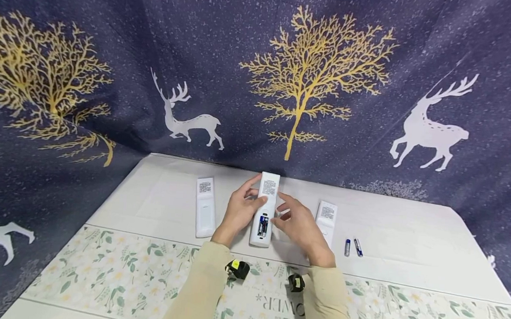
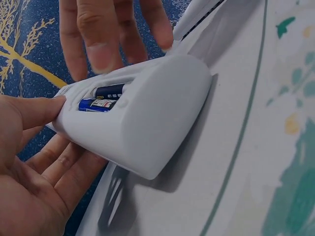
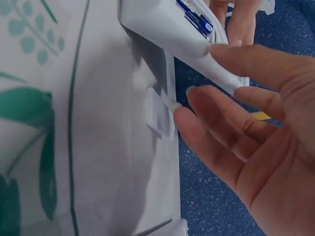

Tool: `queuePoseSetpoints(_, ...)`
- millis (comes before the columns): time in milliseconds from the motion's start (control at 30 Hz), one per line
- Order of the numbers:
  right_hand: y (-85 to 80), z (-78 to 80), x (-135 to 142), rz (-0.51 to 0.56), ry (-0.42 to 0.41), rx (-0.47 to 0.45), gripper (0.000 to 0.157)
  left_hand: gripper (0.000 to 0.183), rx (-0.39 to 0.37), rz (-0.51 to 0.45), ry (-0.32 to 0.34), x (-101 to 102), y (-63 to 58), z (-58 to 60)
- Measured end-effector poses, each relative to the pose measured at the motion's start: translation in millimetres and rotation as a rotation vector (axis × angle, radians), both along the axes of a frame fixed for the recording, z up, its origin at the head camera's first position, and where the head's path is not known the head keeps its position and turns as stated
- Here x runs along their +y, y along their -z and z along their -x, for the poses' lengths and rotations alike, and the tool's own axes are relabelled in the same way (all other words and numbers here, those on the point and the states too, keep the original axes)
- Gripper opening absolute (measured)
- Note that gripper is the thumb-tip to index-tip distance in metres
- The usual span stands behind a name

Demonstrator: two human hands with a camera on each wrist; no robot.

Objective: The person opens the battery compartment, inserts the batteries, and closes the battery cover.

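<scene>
A white remote control (image 1: 269, 185) is held back side up by my left hand (image 1: 240, 208), thumb on its back and fingers along its left side. Its battery compartment is uncovered, and two dark blue batteries (image 2: 102, 104) lie in it side by side. My right hand (image 1: 300, 225) is at the remote's right edge; its thumb and index fingertip touch the side, the other fingers spread loosely below. Beneath that hand, a small white plastic piece (image 3: 158, 113), perhaps the battery cover, lies on the table in the right wrist view.
A second white remote (image 1: 206, 210) lies face down on the left. Another remote (image 1: 327, 217), partly behind my right hand, lies on the right. Two loose batteries (image 1: 347, 247) are further right. A dark curtain (image 1: 248, 130) hangs behind the white, flower-patterned tabletop (image 1: 139, 191).
</scene>
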State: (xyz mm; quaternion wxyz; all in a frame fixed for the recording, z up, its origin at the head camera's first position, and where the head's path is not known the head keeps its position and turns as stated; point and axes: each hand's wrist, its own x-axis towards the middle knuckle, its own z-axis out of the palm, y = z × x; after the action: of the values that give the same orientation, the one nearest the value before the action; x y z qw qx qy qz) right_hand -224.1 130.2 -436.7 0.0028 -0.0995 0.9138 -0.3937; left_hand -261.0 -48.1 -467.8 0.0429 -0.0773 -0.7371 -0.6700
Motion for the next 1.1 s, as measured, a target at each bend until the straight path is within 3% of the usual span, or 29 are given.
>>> queuePoseSetpoints(200,-1.6,-1.4,8,-0.082,0.079,0.091,0.061,0.065,-0.002,-0.005,-0.005,1,0.2,0.2)
queuePoseSetpoints(500,-1.3,-1.9,12,-0.14,0.19,0.043,0.053,0.066,-0.011,0.0,-0.01,0,-0.7,-1.5)
queuePoseSetpoints(1100,16.4,3.4,5,-0.197,0.132,-0.083,0.064,0.066,-0.014,0.023,-0.004,-1,-0.8,-0.8)
